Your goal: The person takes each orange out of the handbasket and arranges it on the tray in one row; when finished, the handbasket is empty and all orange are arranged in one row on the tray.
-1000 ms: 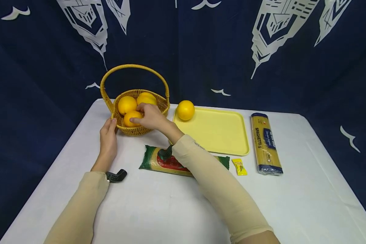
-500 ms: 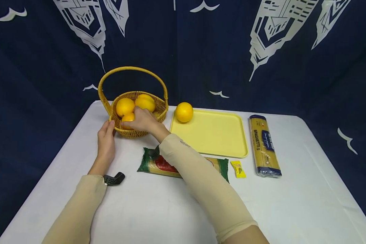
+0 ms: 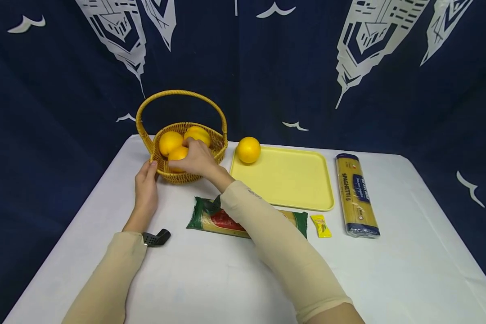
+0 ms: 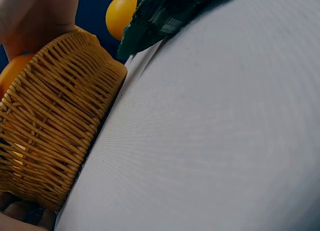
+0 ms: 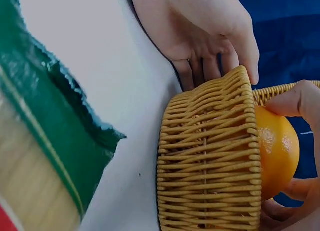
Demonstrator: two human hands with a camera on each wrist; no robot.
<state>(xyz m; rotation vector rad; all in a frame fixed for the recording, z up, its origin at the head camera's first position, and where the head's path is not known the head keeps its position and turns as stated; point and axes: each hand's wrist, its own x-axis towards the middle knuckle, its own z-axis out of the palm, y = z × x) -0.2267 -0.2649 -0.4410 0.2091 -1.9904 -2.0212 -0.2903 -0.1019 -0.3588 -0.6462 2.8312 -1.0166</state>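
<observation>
A wicker basket (image 3: 181, 177) with a tall arched handle holds several oranges at the back left of the table. My left hand (image 3: 146, 186) grips its left side, the thumb on the rim and the fingers against the outer wall, as the right wrist view shows. Inside the basket, my right hand (image 3: 200, 158) holds the front orange (image 3: 178, 153), with thumb and fingers round it. That orange (image 5: 278, 148) bulges above the rim in the right wrist view. Two more oranges lie behind it, the left one (image 3: 171, 143) and the right one (image 3: 198, 134), partly behind my right hand.
Right of the basket, a lone orange (image 3: 249, 150) sits on the corner of a yellow tray (image 3: 287, 180). A green-ended pasta bag (image 3: 227, 222) lies under my right forearm. Farther right are a small yellow packet (image 3: 321, 226) and a spaghetti pack (image 3: 356, 195).
My right hand has reached lower over the front orange, its thumb and fingers now round it. The left hand stays at the basket's side. The head view has shifted slightly.
</observation>
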